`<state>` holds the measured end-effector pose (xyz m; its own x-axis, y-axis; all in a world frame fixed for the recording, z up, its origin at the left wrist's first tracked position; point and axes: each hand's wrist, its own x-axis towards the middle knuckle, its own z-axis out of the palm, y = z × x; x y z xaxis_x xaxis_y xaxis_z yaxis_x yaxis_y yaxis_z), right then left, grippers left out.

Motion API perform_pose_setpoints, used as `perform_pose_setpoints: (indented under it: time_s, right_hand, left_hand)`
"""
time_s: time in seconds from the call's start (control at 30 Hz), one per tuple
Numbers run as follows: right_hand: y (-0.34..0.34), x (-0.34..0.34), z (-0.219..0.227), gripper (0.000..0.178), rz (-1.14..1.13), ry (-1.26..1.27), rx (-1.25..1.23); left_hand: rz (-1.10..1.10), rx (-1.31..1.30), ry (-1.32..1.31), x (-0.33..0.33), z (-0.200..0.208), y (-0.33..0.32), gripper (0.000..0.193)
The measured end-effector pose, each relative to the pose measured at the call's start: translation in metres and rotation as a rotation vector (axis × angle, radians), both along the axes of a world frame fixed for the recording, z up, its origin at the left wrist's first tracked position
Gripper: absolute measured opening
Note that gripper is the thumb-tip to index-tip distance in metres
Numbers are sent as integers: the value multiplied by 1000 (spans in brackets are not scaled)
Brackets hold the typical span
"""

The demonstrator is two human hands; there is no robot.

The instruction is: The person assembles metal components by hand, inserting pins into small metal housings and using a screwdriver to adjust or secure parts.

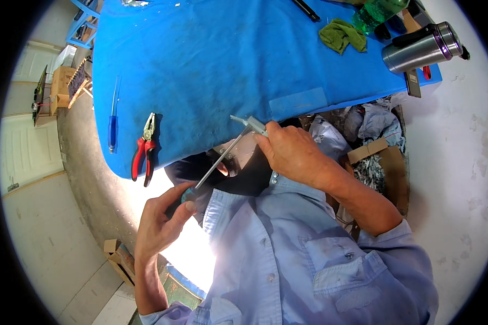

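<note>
My left hand (162, 219) is closed round the teal handle of a screwdriver (220, 159), thumb and fingers wrapped about it. The long metal shaft slants up and right to a small grey part (256, 125) at the table's near edge. That part is pinched between the thumb and fingers of my right hand (295, 153), and a thin pale piece sticks out from its left end. The shaft's tip meets the part or lies just behind it; I cannot tell which. Left of my hands, red-handled pliers (143, 147) and a blue-handled screwdriver (113, 130) lie on the table.
A blue cloth covers the table (200, 59). At its far right are a green rag (341, 37), a steel flask (420, 49) and a green bottle (378, 13). Below the right edge sits a cardboard box (393, 176) amid scraps and crumpled wrapping.
</note>
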<state>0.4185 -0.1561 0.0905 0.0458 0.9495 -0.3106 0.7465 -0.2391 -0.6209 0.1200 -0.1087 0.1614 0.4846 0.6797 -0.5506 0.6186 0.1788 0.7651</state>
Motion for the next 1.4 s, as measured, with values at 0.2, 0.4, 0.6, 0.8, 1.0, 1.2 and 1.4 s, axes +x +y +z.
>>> perform_pose_setpoints:
  time_s: [0.2,0.4,0.6,0.8,1.0,1.2,1.4]
  right_hand:
    - [0,0,1,39,8,0,15]
    - [-2,-3,0,38,7,-39,64]
    - [-3,-4,-1,34,1,-32,64]
    - [-3,-8,-5,37,-37,-71,108]
    - [-3,-9,-5,37,-57,-43,70]
    - [-5,-9,-7,36,-38,-77,114]
    - [-7,-11,-8,35,-45,-106,159]
  left_hand:
    - [-96,125,30,-6,-8,1,48]
    - [-192,414,88,-3,-14,-4,39]
    - [-301,651,231,-2,-18,-13,47]
    - [-231,561,125,-1,-19,-16,39]
    - [-136,240,40,-2,-10,-6,45]
    - [-192,289,47,-5,-13,2,37]
    - [-341,716,198,-3,-20,-9,41]
